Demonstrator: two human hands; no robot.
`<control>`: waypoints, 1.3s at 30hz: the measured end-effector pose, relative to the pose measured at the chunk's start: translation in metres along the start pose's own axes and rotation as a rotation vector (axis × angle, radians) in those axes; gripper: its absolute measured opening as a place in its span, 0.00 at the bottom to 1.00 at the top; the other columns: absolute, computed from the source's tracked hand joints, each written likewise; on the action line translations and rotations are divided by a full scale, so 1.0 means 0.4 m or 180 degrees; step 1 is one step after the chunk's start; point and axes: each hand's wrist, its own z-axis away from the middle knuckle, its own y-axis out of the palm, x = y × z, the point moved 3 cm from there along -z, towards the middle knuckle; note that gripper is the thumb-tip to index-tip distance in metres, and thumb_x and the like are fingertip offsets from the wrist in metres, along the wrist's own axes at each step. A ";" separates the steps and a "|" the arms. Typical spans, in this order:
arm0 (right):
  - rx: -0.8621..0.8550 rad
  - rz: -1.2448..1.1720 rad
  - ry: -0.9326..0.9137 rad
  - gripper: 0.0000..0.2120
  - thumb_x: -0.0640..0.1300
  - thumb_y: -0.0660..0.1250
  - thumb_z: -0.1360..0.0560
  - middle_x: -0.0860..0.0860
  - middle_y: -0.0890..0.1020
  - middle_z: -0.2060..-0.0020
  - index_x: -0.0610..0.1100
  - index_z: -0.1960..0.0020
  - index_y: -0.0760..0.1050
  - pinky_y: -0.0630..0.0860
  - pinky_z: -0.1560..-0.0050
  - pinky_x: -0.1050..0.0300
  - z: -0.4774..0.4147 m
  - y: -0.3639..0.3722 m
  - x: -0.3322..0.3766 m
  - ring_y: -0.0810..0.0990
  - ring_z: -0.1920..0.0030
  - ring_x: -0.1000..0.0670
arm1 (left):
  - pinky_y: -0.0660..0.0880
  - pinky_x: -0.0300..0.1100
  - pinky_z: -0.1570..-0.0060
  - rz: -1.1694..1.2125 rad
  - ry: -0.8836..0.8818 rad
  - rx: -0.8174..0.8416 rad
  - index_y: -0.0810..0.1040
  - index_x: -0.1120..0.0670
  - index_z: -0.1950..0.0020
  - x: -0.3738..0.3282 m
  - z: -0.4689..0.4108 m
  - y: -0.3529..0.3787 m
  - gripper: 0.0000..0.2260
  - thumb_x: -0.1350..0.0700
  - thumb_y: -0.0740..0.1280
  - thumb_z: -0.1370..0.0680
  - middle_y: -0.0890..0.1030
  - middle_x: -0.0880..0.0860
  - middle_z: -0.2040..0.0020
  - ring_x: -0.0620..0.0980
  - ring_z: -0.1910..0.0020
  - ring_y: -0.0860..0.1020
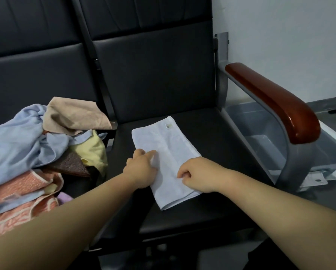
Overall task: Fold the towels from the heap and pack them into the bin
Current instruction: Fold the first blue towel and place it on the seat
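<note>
A person is working a pale blue towel (167, 145) into shape on a black padded seat (217, 168), both bare arms reaching in from the near edge. The left hand (141, 168) is curling its fingers (150, 153) over the towel's left border and appears to be gripping it. The right hand (198, 176) is pinching the cloth between thumb and bent forefinger, with the other fingers tucked under, so how much fabric they are catching cannot be told.

The towel is lying flat as a long, already doubled strip, running away from the fingertips toward the seat back. Its small label (169, 125) is showing at the end farthest from both hands. With both grips sitting on the near half, the person is probably anchoring the strip to square its edges or readying the near end for a fold over the far end.

The heap (36, 143) of unfolded towels, in blue, beige, yellow, brown and pink, is sitting on the next seat, just outside the left hand's knuckles and within easy reach for the next pick. The grey bin (260, 131) is waiting well beyond the right hand's fingers, low on the far side of the wooden armrest (276, 102). No towel is showing in the part of it that is visible, so packing looks barely begun.
</note>
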 end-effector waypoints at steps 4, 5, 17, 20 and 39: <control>-0.0210 -0.0010 0.0093 0.11 0.47 0.69 0.23 0.60 0.78 0.54 0.55 0.42 0.81 0.76 0.47 0.60 -0.004 0.001 -0.018 0.76 0.50 0.56 | 0.66 0.39 0.32 0.0763 0.0731 0.0411 0.62 0.43 0.21 -0.009 0.118 0.013 0.32 0.54 0.70 0.23 0.62 0.47 0.28 0.48 0.31 0.69; -0.0295 -0.0057 0.0130 0.07 0.48 0.71 0.24 0.60 0.77 0.57 0.55 0.46 0.81 0.76 0.49 0.59 -0.003 0.000 -0.022 0.77 0.52 0.56 | 0.67 0.37 0.35 0.1069 0.0806 0.0577 0.66 0.43 0.24 -0.025 0.141 0.017 0.30 0.56 0.71 0.24 0.67 0.47 0.30 0.46 0.33 0.71; 0.0264 -0.0867 0.0278 0.11 0.62 0.74 0.28 0.60 0.84 0.58 0.56 0.52 0.85 0.76 0.51 0.60 0.032 0.002 -0.021 0.80 0.55 0.58 | 0.78 0.38 0.61 0.1728 0.0724 -0.0144 0.85 0.51 0.59 -0.028 0.195 -0.037 0.04 0.59 0.77 0.27 0.84 0.46 0.65 0.40 0.67 0.79; -0.0173 -0.0265 0.0352 0.12 0.57 0.76 0.30 0.55 0.79 0.64 0.50 0.58 0.80 0.73 0.61 0.54 0.028 0.010 -0.015 0.78 0.61 0.53 | 0.73 0.35 0.63 0.1827 0.0561 -0.0423 0.83 0.53 0.59 -0.005 0.179 -0.057 0.04 0.58 0.75 0.25 0.82 0.46 0.66 0.40 0.69 0.76; -0.0393 -0.3416 0.1312 0.13 0.38 0.68 0.23 0.45 0.85 0.44 0.47 0.41 0.83 0.80 0.49 0.52 -0.061 -0.078 -0.003 0.84 0.44 0.47 | 0.77 0.45 0.65 0.2896 -0.0649 -0.0518 0.76 0.55 0.50 0.169 0.073 -0.171 0.06 0.65 0.69 0.23 0.79 0.56 0.59 0.51 0.68 0.77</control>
